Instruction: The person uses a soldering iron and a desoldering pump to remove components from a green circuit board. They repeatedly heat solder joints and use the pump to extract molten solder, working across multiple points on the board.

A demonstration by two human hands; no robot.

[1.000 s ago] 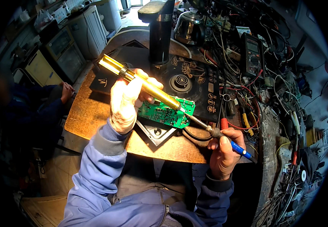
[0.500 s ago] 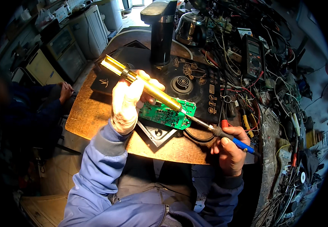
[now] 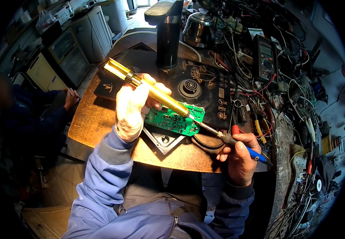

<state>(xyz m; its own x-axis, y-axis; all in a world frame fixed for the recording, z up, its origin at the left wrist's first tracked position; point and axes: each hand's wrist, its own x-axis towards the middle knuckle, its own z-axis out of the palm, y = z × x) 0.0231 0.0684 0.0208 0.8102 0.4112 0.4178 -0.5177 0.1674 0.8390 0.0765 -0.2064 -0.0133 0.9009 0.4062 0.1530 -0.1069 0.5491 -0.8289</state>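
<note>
My left hand (image 3: 129, 109) is closed around a gold-coloured desoldering pump (image 3: 167, 100), which slants down to the right. Its nozzle meets the right part of a green circuit board (image 3: 168, 124), lying component-dotted beneath it. Fingers of that hand are also near the board's left end; whether they grip it is hidden. In my right hand (image 3: 242, 163) is a soldering iron (image 3: 255, 154) with a blue handle, held like a pen. Its metal tip points up-left and reaches the board beside the pump's nozzle.
Under the board is a metal-cornered frame (image 3: 165, 148) on the wooden table (image 3: 89, 127). Behind stands a black appliance (image 3: 188, 88) with a tall column (image 3: 167, 44) and a kettle (image 3: 199, 30). Tangled wires and a multimeter (image 3: 265, 59) crowd the right. Another person's hands (image 3: 71, 97) rest at left.
The whole view has shifted slightly. Both hands, the pump, the iron and the board keep nearly the same arrangement.
</note>
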